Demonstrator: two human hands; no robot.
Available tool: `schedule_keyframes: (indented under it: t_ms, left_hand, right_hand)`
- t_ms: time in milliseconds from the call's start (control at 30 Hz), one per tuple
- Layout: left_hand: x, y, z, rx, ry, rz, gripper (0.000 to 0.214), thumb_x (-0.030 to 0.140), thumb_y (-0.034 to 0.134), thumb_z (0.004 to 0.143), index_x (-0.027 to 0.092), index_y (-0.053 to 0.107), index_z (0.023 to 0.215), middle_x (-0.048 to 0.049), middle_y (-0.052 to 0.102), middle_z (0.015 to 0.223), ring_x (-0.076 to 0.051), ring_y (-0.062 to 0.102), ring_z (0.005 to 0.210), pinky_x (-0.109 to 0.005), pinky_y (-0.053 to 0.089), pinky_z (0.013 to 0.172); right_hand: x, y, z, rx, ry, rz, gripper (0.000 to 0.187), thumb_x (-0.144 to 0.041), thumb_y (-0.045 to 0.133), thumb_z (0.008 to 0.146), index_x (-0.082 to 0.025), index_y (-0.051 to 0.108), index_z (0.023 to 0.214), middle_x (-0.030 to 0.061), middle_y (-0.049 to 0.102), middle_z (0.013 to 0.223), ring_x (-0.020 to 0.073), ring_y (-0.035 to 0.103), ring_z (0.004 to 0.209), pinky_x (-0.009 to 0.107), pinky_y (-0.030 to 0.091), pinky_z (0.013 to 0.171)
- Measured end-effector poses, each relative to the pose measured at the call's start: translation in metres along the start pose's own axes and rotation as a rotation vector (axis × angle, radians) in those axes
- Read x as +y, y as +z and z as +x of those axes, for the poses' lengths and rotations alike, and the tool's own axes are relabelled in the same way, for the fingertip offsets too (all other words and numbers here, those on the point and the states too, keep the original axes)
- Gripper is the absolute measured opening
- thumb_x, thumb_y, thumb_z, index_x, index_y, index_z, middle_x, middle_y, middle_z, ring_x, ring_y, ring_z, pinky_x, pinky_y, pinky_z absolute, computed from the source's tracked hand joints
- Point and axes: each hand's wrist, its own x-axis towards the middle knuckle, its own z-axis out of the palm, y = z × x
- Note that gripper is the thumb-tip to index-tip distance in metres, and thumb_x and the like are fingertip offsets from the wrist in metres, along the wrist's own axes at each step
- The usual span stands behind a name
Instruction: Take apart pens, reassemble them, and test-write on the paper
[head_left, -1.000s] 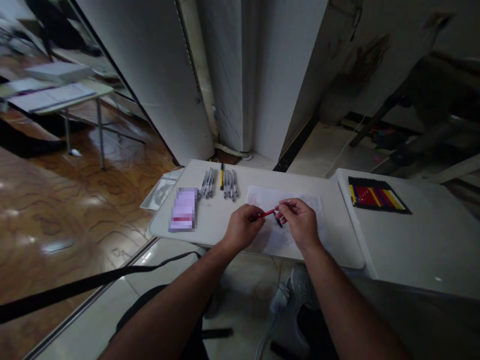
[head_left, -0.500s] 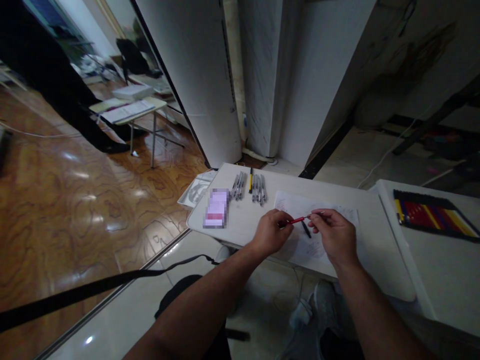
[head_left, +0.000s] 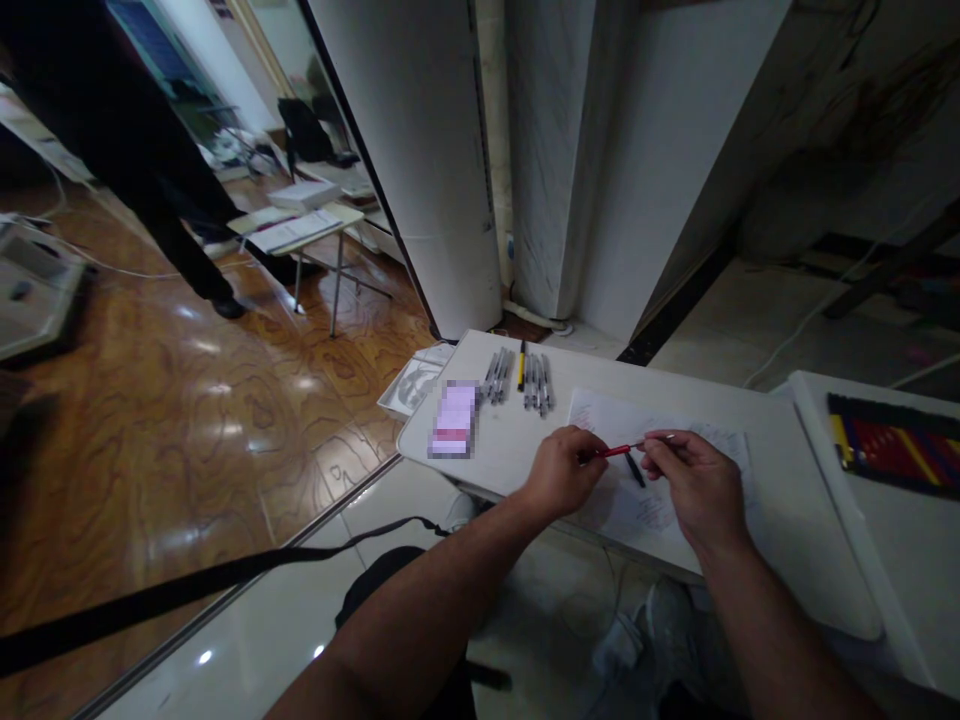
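Above a sheet of scribbled paper (head_left: 656,515), my left hand (head_left: 564,470) is closed round the left end of a red pen (head_left: 616,451). A thin rod, like a pen refill (head_left: 637,443), juts from the pen's right end. My right hand (head_left: 697,485) pinches that rod between thumb and fingertips, and a pale tip shows beyond the fingers. Whether the rod is partly out of the barrel is too small to tell. Below the pen, a short black pen or cap (head_left: 634,470) lies on the paper.
Several clear pens (head_left: 538,385) lie in two groups on the white table (head_left: 795,520), with a yellow and black pen (head_left: 522,367) between them. A blurred-out phone (head_left: 454,420) lies at left. A dark case of coloured pens (head_left: 892,445) is at right. A person (head_left: 142,150) stands behind.
The view has shifted, so the table sits further right. Both hands still hold the red pen and its thin rod, with slightly more rod showing between them. The standing person's legs have shifted.
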Motion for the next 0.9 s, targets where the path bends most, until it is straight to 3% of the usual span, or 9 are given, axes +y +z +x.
schedule_keyframes:
  t_ms: [900]
  left_hand:
    - [0.0001, 0.0011, -0.0014, -0.012, 0.015, 0.013, 0.016, 0.018, 0.065, 0.077, 0.019, 0.074, 0.09, -0.0039, 0.068, 0.082, -0.016, 0.06, 0.077, -0.027, 0.047, 0.071]
  right_hand:
    - [0.0047, -0.0022, 0.0013, -0.052, 0.036, 0.001, 0.03, -0.04, 0.079, 0.068, -0.015, 0.071, 0.082, 0.0041, 0.067, 0.061, 0.0144, 0.06, 0.051, 0.025, 0.049, 0.046]
